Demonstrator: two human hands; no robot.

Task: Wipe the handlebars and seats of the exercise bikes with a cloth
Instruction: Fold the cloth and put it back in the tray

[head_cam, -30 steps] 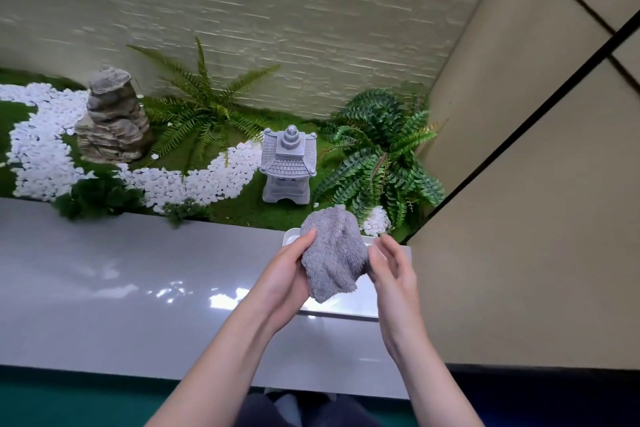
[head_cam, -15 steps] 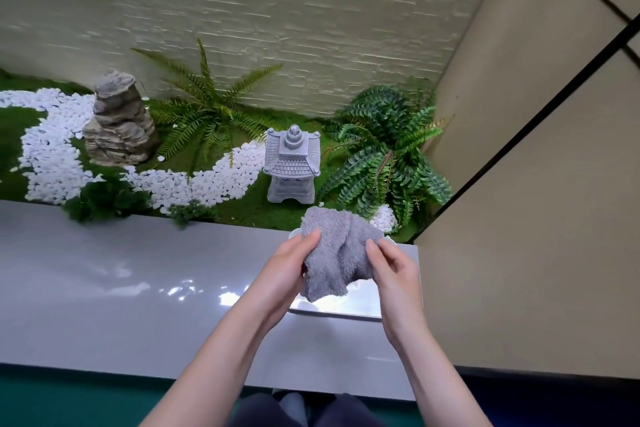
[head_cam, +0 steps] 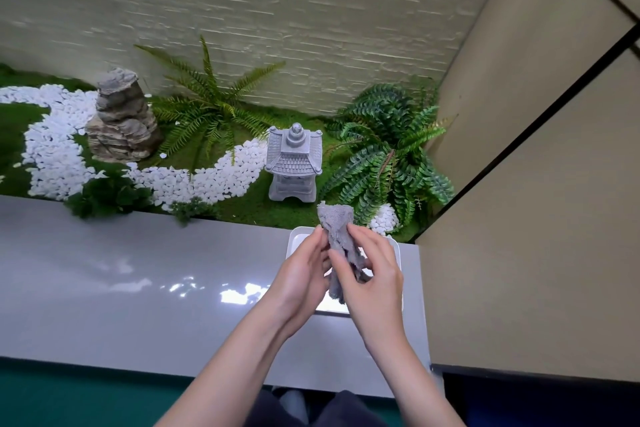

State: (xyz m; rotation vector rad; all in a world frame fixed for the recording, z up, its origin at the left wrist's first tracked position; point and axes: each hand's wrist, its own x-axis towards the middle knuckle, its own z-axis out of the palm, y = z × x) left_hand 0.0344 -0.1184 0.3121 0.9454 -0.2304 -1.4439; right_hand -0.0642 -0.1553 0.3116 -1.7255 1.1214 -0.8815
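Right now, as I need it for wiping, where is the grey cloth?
Head view, right of centre: the grey cloth is pinched between the left hand and right hand, just over the white tray on the ledge.

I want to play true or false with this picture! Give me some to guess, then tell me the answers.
1. The left hand and right hand both hold the grey cloth. True.
2. The cloth lies spread flat. False: it is bunched up, held over the white tray.
3. A stone lantern stands beside a fern. True.
4. The garden's path is black. False: it is made of white pebbles.
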